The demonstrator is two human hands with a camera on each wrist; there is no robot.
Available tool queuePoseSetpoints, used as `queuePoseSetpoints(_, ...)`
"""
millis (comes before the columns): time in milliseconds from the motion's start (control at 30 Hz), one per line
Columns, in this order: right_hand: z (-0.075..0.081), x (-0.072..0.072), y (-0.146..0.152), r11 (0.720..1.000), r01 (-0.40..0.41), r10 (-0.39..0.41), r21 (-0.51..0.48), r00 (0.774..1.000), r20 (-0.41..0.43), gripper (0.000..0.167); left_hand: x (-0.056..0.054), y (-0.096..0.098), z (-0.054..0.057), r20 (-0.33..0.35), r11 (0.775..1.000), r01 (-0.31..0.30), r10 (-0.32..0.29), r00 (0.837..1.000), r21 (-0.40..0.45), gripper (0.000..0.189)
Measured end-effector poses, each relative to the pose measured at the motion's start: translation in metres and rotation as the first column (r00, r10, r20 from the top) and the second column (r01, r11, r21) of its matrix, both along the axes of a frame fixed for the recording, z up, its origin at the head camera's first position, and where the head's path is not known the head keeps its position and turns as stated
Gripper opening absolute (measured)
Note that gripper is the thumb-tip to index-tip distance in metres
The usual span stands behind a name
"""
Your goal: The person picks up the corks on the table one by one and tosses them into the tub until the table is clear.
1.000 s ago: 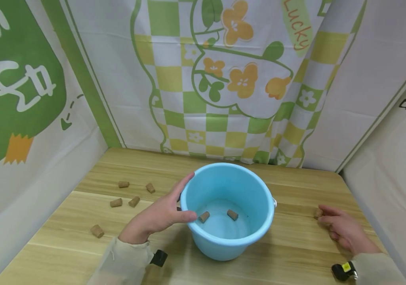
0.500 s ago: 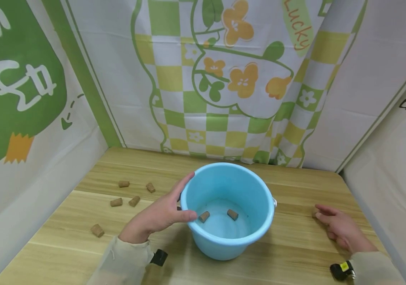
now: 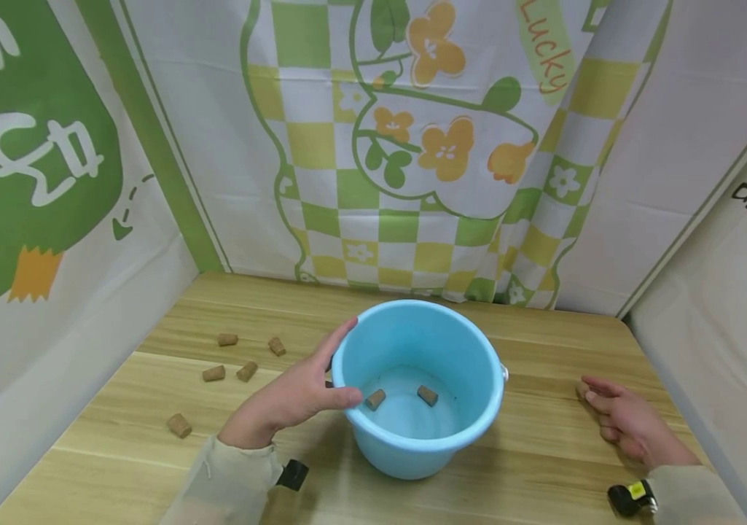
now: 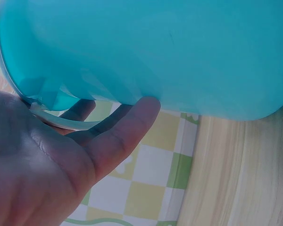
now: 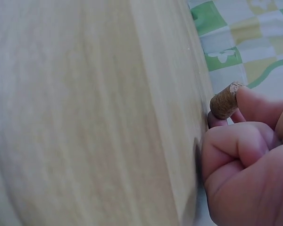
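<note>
A light blue bucket [image 3: 412, 459] stands upright on the wooden table, with two brown corks lying on its floor, a left cork [image 3: 376, 399] and a right cork [image 3: 428, 395]. My left hand [image 3: 294, 401] holds the bucket at its left side, the thumb at the rim. In the left wrist view, the fingers [image 4: 127, 129] press against the bucket's outer wall, near a pale handle [image 4: 66, 123]. Over at the table's right side, my right hand [image 3: 632, 421] pinches a cork [image 5: 225, 100] between thumb and forefinger, while other fingers curl under, close to the tabletop.
Several loose corks lie left of the bucket, including a near cork [image 3: 179, 425] and a far cork [image 3: 227, 340]. Printed cloth [image 3: 406, 240] hangs behind the table [image 3: 537, 467], and white cloth walls flank both sides.
My right hand, with the cork at its fingertips, has shifted slightly left from a second ago. My left hand and the bucket stay in place.
</note>
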State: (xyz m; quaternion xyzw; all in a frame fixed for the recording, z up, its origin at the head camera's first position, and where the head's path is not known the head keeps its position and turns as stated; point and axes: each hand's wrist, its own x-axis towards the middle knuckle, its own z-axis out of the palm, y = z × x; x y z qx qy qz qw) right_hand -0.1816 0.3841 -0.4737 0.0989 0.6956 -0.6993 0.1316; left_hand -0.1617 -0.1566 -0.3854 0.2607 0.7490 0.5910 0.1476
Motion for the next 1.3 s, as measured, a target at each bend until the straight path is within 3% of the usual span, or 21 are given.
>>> queuePoseSetpoints(200,-0.004,0.0,0.005,0.987,-0.002,-0.002,-0.163,1.0,-0.02,0.026,-0.001,0.001,-0.002,-0.002,1.0,0.004,-0.004,1.0,0.003,0.106)
queuePoseSetpoints(433,-0.005,0.001,0.008,0.979,-0.009,0.006,-0.204,1.0,-0.018,0.024,0.0,0.0,0.0,0.004,1.0,0.004,-0.004,1.0,0.005,0.106)
queuePoseSetpoints(500,-0.005,0.001,0.009,0.967,-0.019,0.015,-0.253,1.0,-0.021,0.026,0.0,0.0,0.0,0.0,1.0,0.003,-0.003,1.0,0.002,0.106)
queuePoseSetpoints(533,-0.005,0.001,0.01,0.952,-0.034,0.027,-0.304,0.999,-0.026,0.028,0.001,0.001,0.0,0.0,1.0,0.0,0.0,1.0,-0.002,0.107)
queuePoseSetpoints(600,-0.005,0.0,0.013,0.895,-0.066,0.057,-0.441,0.998,-0.035,0.032,0.0,0.001,0.0,-0.005,1.0,-0.001,0.001,1.0,-0.004,0.107)
queuePoseSetpoints(700,-0.003,-0.002,0.019,0.767,-0.127,0.121,-0.629,0.991,-0.052,0.036,0.0,0.001,0.0,-0.007,1.0,-0.004,0.004,1.0,-0.007,0.107)
queuePoseSetpoints(767,0.002,-0.003,0.02,0.696,-0.136,0.146,-0.705,0.988,-0.047,0.034,0.0,0.001,0.0,-0.01,1.0,0.0,0.0,1.0,-0.004,0.107)
queuePoseSetpoints(967,0.025,-0.007,0.008,0.599,-0.177,0.16,-0.781,0.982,-0.1,0.029,0.0,0.0,0.0,-0.018,1.0,0.001,-0.001,1.0,-0.004,0.107)
queuePoseSetpoints(1100,0.045,-0.01,-0.009,0.603,-0.248,0.158,-0.758,0.969,-0.191,0.032,0.0,0.001,0.0,-0.019,1.0,-0.001,0.001,1.0,-0.004,0.107)
queuePoseSetpoints(1300,0.081,-0.004,-0.043,0.716,-0.334,0.165,-0.613,0.934,-0.317,0.032,0.001,0.001,0.001,-0.014,1.0,-0.004,0.003,1.0,-0.007,0.107)
